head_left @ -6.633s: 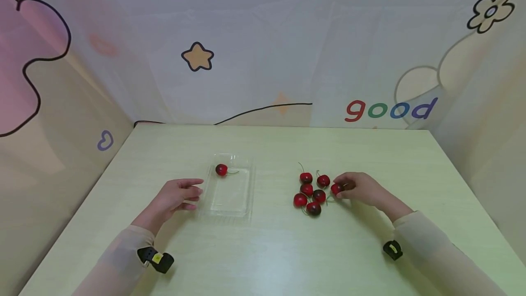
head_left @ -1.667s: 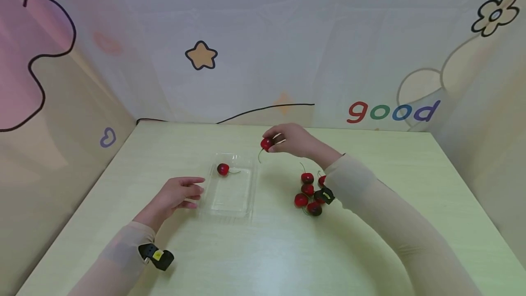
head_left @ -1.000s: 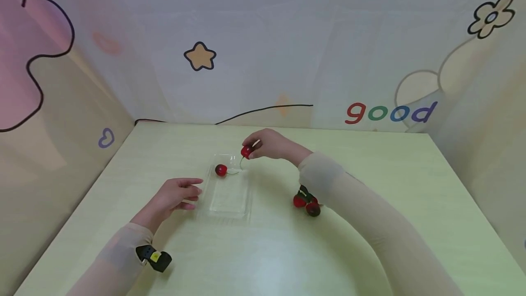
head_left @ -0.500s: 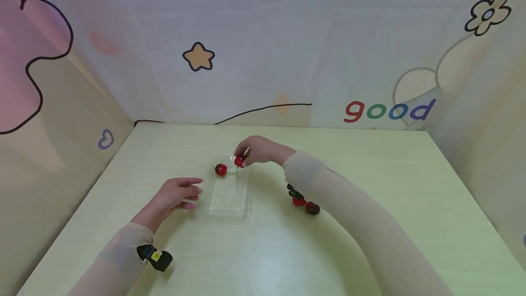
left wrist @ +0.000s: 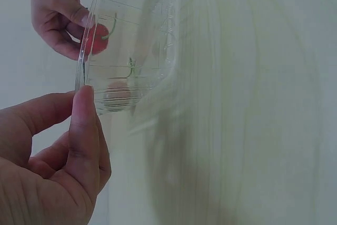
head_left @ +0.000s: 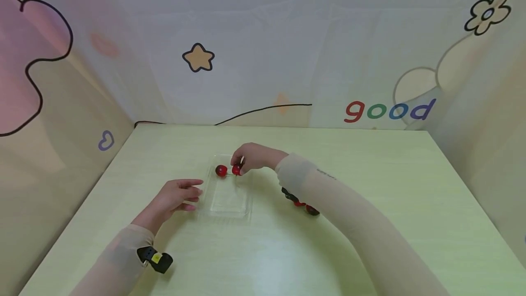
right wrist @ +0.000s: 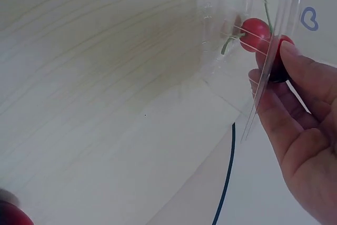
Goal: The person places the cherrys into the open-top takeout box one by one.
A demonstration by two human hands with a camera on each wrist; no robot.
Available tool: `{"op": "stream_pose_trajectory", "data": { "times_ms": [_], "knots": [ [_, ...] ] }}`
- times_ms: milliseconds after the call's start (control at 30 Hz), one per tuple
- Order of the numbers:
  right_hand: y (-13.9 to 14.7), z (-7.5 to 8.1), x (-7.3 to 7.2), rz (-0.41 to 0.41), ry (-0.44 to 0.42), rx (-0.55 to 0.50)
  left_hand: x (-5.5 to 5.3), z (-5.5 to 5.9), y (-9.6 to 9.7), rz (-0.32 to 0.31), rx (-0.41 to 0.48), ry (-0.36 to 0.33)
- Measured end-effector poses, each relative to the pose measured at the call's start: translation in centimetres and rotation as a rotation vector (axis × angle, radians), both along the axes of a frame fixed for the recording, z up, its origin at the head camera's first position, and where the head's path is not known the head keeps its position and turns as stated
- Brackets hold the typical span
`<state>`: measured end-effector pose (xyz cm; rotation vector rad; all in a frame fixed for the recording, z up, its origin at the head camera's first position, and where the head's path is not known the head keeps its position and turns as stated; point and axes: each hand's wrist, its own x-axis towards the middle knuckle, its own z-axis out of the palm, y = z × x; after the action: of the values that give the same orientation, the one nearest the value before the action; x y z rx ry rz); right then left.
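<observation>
A shallow clear plastic container [head_left: 229, 202] lies on the table. One cherry [head_left: 221, 171] with a green stem rests in its far left part. My right hand [head_left: 255, 156] is at the far right part of the container and pinches a second cherry [head_left: 236, 169] between thumb and fingers, its stem hanging down. In the right wrist view this held cherry [right wrist: 279, 56] is right by the clear rim. My left hand [head_left: 176, 198] stays at the container's left side, fingers loosely extended, the tips close to the rim; whether they touch it I cannot tell.
More cherries [head_left: 313, 210] lie on the table right of the container, mostly hidden behind my right sleeve [head_left: 328, 200]. A dark wrist camera [head_left: 158, 259] sits on the left forearm. A printed cloth [head_left: 263, 58] stands behind the table [head_left: 263, 259].
The right hand took a cherry from the pile, carried it left, and has lowered it into the container's far right part. The left hand has hardly moved.
</observation>
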<state>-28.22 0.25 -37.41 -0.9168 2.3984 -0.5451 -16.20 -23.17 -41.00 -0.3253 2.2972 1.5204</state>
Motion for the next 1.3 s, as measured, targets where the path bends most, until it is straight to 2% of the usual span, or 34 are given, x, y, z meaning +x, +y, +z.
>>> {"op": "stream_pose_trajectory", "data": {
  "times_ms": [700,933,1300],
  "knots": [
    [-1.1,-0.2,0.7,0.015,0.095,0.135,0.0,0.2,0.2,-0.004,0.007,0.007],
    [-1.3,-0.9,1.0,0.06,0.163,0.18,0.0,-0.1,0.2,-0.005,0.008,0.003],
    [-1.8,-0.6,1.6,0.13,0.263,0.255,0.0,0.0,0.2,-0.009,0.003,0.009]
  ]
}}
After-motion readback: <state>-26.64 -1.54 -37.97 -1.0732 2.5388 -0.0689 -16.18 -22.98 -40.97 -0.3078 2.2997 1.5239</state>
